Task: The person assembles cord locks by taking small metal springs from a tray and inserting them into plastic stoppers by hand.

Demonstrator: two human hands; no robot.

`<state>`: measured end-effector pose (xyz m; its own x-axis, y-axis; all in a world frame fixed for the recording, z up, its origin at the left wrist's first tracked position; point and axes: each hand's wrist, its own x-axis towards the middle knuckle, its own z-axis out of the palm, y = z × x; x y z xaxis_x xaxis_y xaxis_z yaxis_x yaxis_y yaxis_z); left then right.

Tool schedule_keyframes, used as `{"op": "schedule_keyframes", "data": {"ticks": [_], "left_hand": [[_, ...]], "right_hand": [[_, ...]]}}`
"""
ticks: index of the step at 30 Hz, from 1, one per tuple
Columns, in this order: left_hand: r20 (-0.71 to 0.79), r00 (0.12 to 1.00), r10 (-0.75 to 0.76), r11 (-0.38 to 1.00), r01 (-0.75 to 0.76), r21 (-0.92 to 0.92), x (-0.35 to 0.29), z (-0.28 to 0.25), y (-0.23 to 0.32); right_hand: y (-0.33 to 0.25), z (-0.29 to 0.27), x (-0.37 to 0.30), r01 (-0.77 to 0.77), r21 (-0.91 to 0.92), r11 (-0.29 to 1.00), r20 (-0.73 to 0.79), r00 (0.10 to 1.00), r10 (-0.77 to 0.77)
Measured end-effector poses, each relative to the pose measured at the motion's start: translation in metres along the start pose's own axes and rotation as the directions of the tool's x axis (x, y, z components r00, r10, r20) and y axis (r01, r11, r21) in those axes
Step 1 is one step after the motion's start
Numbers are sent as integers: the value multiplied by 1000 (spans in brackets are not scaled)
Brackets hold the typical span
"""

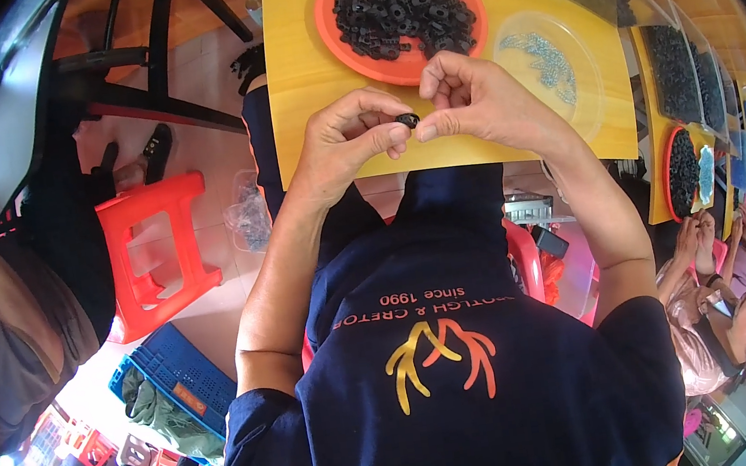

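The right grip [495,102] partly hides an orange plate [390,71].

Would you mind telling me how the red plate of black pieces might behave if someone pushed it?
The red plate would probably slide rather than tip, since it is wide and lies flat on the yellow table. Its loosely heaped black pieces might shift or spill off it.

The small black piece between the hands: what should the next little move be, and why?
Probably hold the small black piece steady in the left hand and bring the right hand's forefinger down toward its thumb at the piece's near side. The left fingers already pinch it, while the right thumb sits close beside it and the forefinger is raised.
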<state>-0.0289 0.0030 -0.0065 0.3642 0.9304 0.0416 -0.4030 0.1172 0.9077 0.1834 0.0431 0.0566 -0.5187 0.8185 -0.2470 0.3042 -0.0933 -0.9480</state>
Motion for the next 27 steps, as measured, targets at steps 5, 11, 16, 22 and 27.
{"op": "schedule_keyframes", "data": {"ticks": [5, 11, 16, 22, 27], "left_hand": [[-93, 996, 6, 1000, -5, 5, 0, -11, -5], [-105, 994, 22, 999, -25, -31, 1, -16, -9], [-108, 994, 25, 999, -27, -20, 0, -16, -10], [-171, 985, 36, 997, -48, -62, 4, -9, -5], [-138, 990, 36, 995, -48, -85, 8, -3, -3]], "right_hand": [[-1, -17, 27, 200, -734, 650, -152, 883, -444], [12, -11, 51, 116, -965, 233, -23, 854, -520], [13, -10, 53, 135, -963, 233, -2, 861, -508], [-13, -20, 29, -22, -447, 894, -130, 991, -40], [-8, -14, 11, -13, 15, 1000, 89, 996, 12]]}}
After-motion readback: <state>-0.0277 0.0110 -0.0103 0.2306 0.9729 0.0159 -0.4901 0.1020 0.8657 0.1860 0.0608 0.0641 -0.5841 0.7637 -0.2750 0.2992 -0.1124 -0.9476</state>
